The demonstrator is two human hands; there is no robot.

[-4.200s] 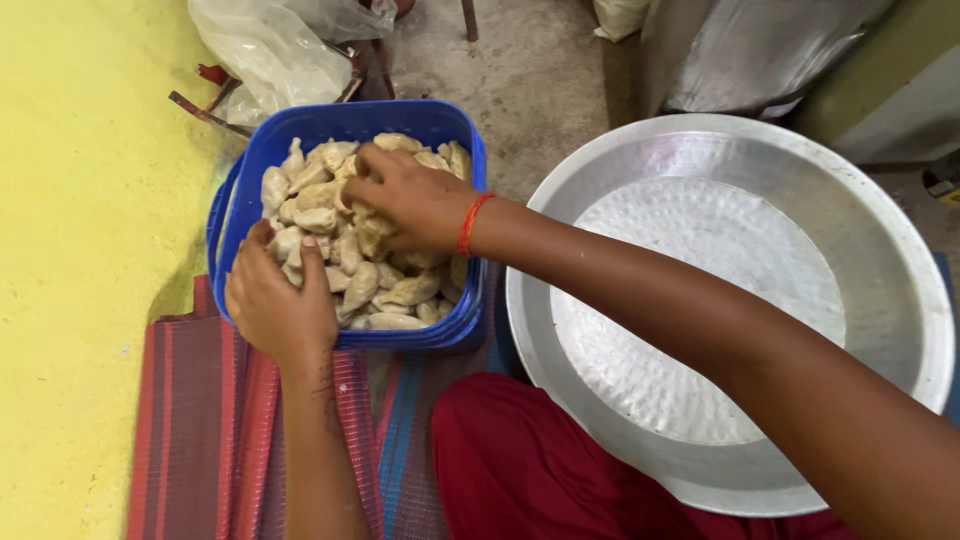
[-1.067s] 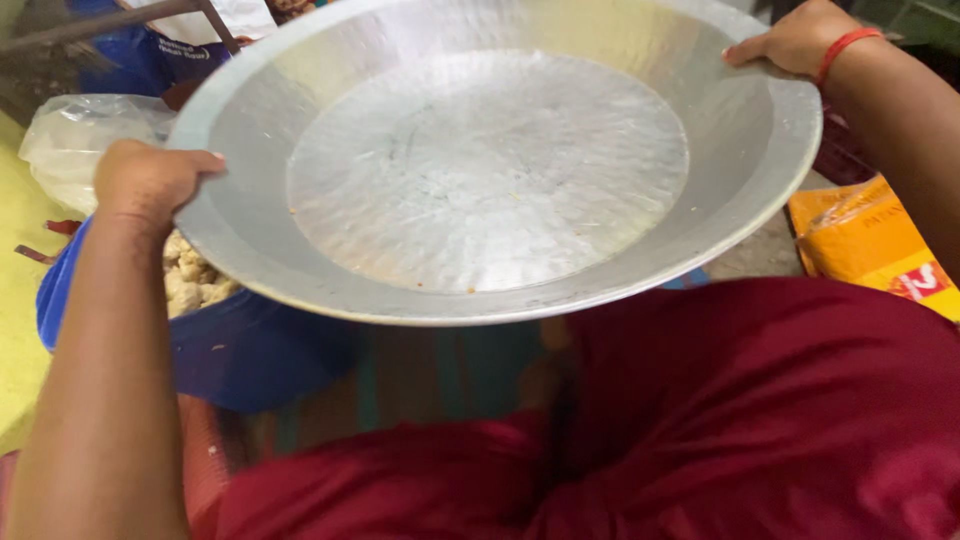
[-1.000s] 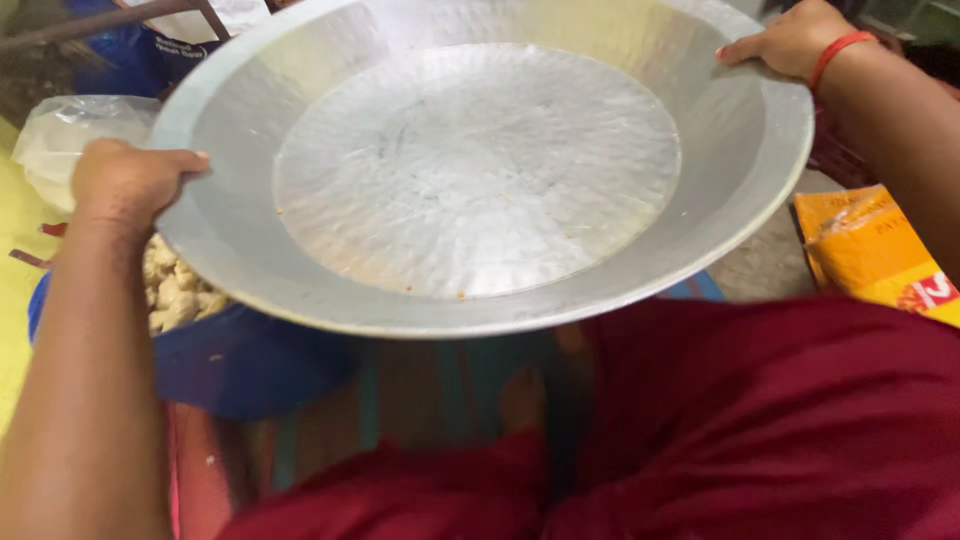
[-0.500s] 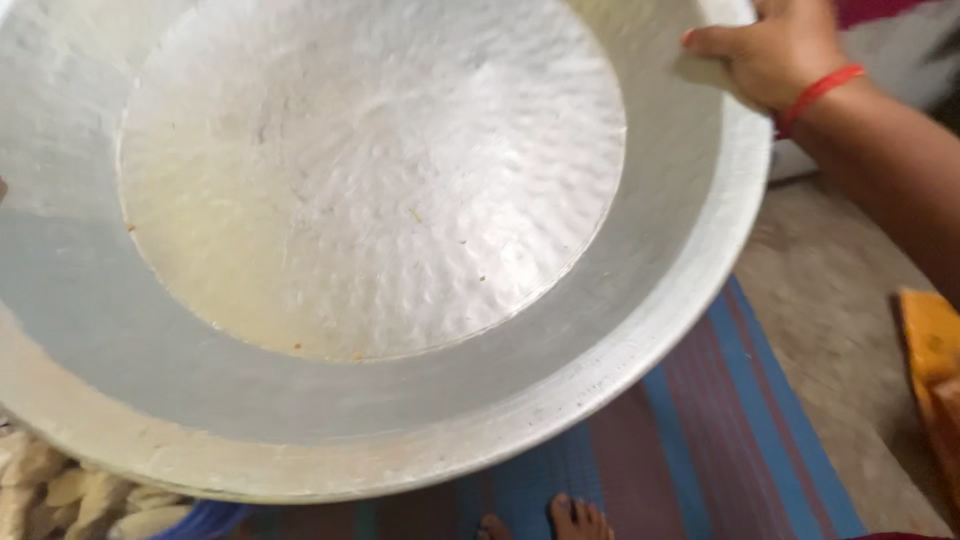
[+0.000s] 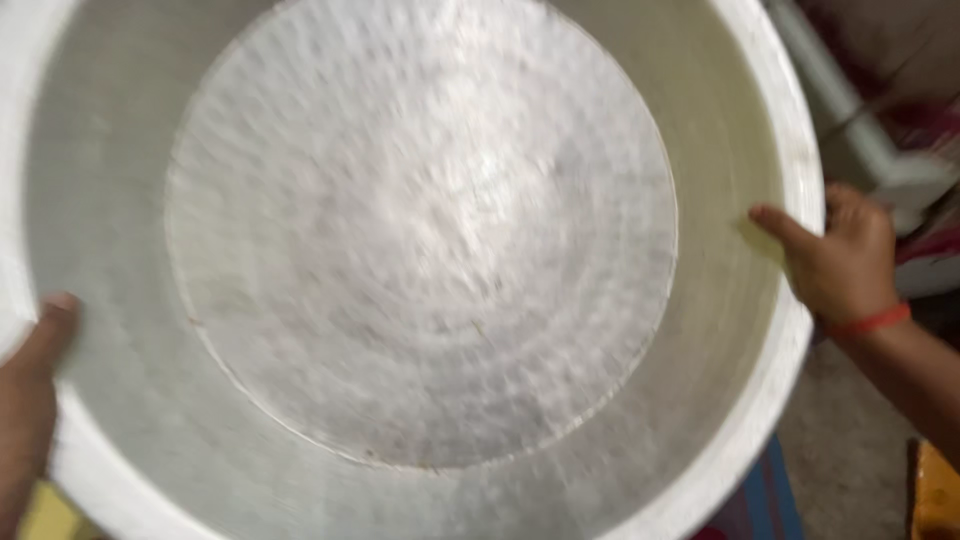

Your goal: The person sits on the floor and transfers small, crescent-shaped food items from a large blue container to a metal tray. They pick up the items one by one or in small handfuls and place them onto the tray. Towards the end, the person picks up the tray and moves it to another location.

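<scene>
A: What's in hand here?

B: Carrying, I'd judge. A big metal basin (image 5: pixel 420 260) fills nearly the whole view, held up between both hands.

A: How are the hands set?

B: The right hand (image 5: pixel 840 260) is closed over the basin's right rim, thumb laid inside on the sloping wall, fingers behind it; a red band sits on that wrist. The left hand (image 5: pixel 30 390) is at the left rim, thumb on the inner wall. Most of it is cut off by the frame, so it is probably gripping, though I can't see the fingers.

A: Anything in the basin?

B: Nothing that I can make out: bare hammered bottom, a few small specks, and the picture is blurred.

A: And the next move?

B: It calls for both grips kept firm and the basin kept level.

A: Around it?

B: Striped cloth (image 5: pixel 765 500) below the lower right rim, an orange packet (image 5: pixel 935 495) in the corner.
</scene>
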